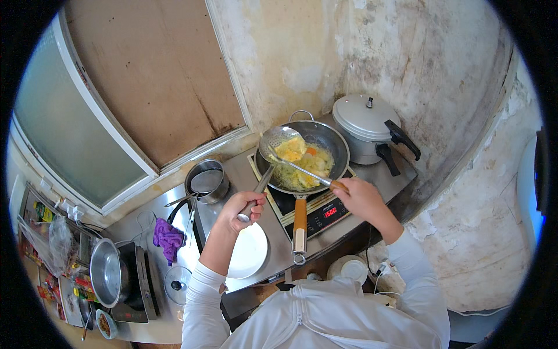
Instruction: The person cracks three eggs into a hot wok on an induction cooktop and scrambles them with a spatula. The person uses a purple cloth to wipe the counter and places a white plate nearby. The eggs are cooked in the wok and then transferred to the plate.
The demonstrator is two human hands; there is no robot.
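My left hand (247,209) grips the metal handle of a perforated skimmer (269,138), whose bowl is over the left rim of a wok (342,148). Yellow fried egg (293,149) lies in the skimmer. The wooden handle of a long metal utensil (314,175) is in my right hand (355,196); its head reaches into the skimmer bowl at the egg. More egg pieces (307,174) and an orange piece sit in bubbling oil in the wok. The wok stands on an induction cooker (322,220) with its display lit. A white plate (249,255) lies below my left forearm.
A pressure cooker (364,126) stands right of the wok, by the stained wall. Left are a saucepan (207,172) holding a strainer, a purple cloth (169,237), a glass lid (176,277), a steel basin (104,272) on another cooker, and a bowl of brown food (106,325).
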